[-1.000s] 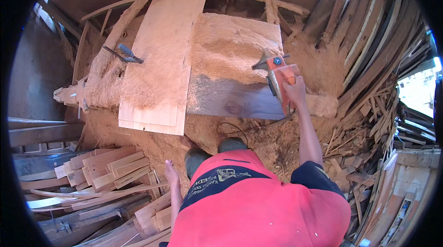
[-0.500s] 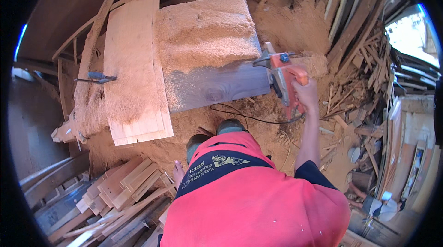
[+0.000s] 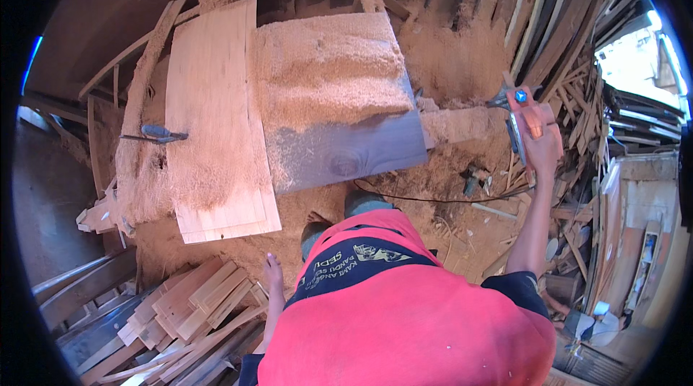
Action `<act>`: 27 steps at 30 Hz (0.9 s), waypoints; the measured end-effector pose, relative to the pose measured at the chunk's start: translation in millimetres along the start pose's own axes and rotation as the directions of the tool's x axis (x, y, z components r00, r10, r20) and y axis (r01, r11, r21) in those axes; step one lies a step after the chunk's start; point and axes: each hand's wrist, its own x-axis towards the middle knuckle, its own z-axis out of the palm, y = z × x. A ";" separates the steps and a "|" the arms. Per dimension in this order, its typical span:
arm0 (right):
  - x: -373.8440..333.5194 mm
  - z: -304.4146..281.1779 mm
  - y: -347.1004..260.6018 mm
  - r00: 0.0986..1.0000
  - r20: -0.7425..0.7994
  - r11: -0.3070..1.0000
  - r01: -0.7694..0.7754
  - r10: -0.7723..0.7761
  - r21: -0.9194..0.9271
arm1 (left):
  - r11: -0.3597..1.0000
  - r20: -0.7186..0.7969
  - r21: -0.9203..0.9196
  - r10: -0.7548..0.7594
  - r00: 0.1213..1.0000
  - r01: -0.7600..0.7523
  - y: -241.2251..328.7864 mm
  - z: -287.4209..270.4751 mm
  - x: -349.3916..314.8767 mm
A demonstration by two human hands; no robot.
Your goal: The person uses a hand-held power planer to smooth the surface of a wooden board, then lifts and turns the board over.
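Note:
My right hand [image 3: 543, 146] is closed round the handle of an orange electric planer [image 3: 533, 117] with a blue knob. The planer is off the right end of the boards, at arm's length. My left hand [image 3: 273, 270] hangs low beside my body with its fingers stretched and nothing in them. In front of me lies a dark wooden board [image 3: 346, 155], its far half under a thick layer of shavings [image 3: 328, 61]. Pale boards [image 3: 213, 112] lie to its left, dusted with shavings.
A clamp-like tool [image 3: 154, 135] rests at the pale boards' left edge. Cut planks [image 3: 191, 292] are stacked at lower left. Long timbers [image 3: 570, 18] lean at far right. The black cord [image 3: 447, 200] runs over the shavings-covered floor. Another person [image 3: 588, 325] is at lower right.
My right hand has carried the planer rightward, away from the dark board's right end. My left hand shows more of its forearm, still hanging at my side.

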 end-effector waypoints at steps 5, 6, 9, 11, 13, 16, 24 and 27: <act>105.7 58.8 -48.0 0.944 -0.040 0.942 0.329 -0.327 0.061 | 0.994 -0.077 -0.071 -0.085 0.993 0.080 -0.6 42.9 -11.5; 123.9 75.5 -65.6 0.900 -0.070 0.898 0.435 -0.431 0.066 | 0.990 -0.080 -0.081 -0.119 0.990 0.113 18.0 56.0 -26.7; 181.1 133.6 -126.3 0.871 0.042 0.859 0.474 -0.490 0.194 | 0.988 -0.101 -0.089 -0.136 0.986 0.128 53.3 78.8 -56.0; 217.3 175.4 -165.3 0.816 0.135 0.813 0.513 -0.562 0.275 | 0.989 -0.125 -0.097 -0.119 0.985 0.108 63.8 88.4 -69.8; 226.7 195.8 -219.1 0.782 0.121 0.770 0.552 -0.611 0.320 | 0.994 -0.106 -0.083 -0.078 0.991 0.069 79.5 92.8 -90.8; 236.3 233.1 -273.7 0.821 0.147 0.802 0.474 -0.552 0.364 | 0.988 -0.182 -0.114 -0.124 0.975 0.105 89.5 101.0 -121.0; 249.8 270.4 -333.8 0.733 0.334 0.789 0.447 -0.593 0.422 | 0.962 -0.241 -0.032 -0.271 0.932 0.271 84.2 114.7 -178.4; 255.0 279.9 -338.3 0.669 0.401 0.769 0.441 -0.626 0.463 | 0.962 -0.281 -0.028 -0.270 0.921 0.273 88.1 122.2 -187.7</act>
